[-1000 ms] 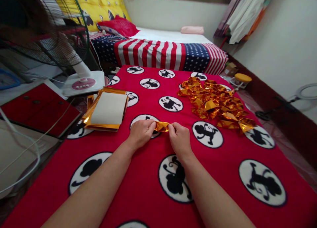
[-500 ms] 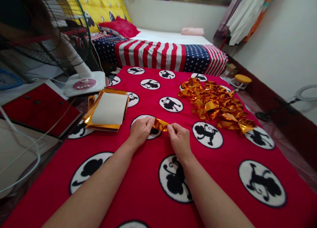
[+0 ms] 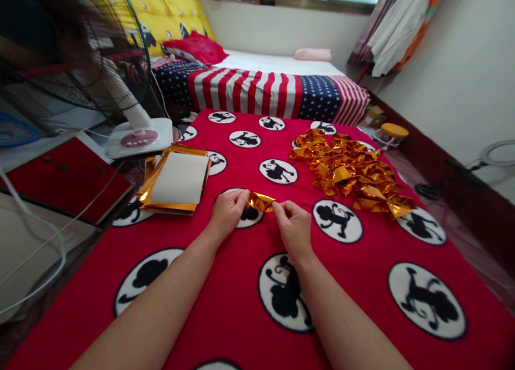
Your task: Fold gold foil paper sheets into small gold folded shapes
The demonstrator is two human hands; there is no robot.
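Red cloth point(image 3: 225, 316), printed with black monkey figures in white discs, covers the work surface. Bare forearms reach in from the near edge, hands slightly apart. Left hand point(image 3: 227, 212) pinches one end of a small orange-gold foil piece point(image 3: 260, 201) between thumb and curled fingers; right hand point(image 3: 295, 225) grips the opposite end at the fingertips. Foil spans the gap between them, creased and shiny, sloping down a little toward the right, over the edge of a white disc. Cannot tell whether it touches the cloth.

Left of the hands, near: stack of sheets point(image 3: 179, 178), pale face uppermost, gold edges showing beneath, somewhat askew. Right and farther off: heap of foil pieces point(image 3: 350, 171), crumpled, same orange-gold, many overlapping.

Beyond the stack, a fan point(image 3: 139, 137), white base, pink control panel. Across the far side, a bed point(image 3: 257, 91) draped in stars and stripes, red pillow point(image 3: 197, 47) at its left. Right, by the wall: yellow-topped stool point(image 3: 394, 130), cardboard box point(image 3: 375, 114) just behind.
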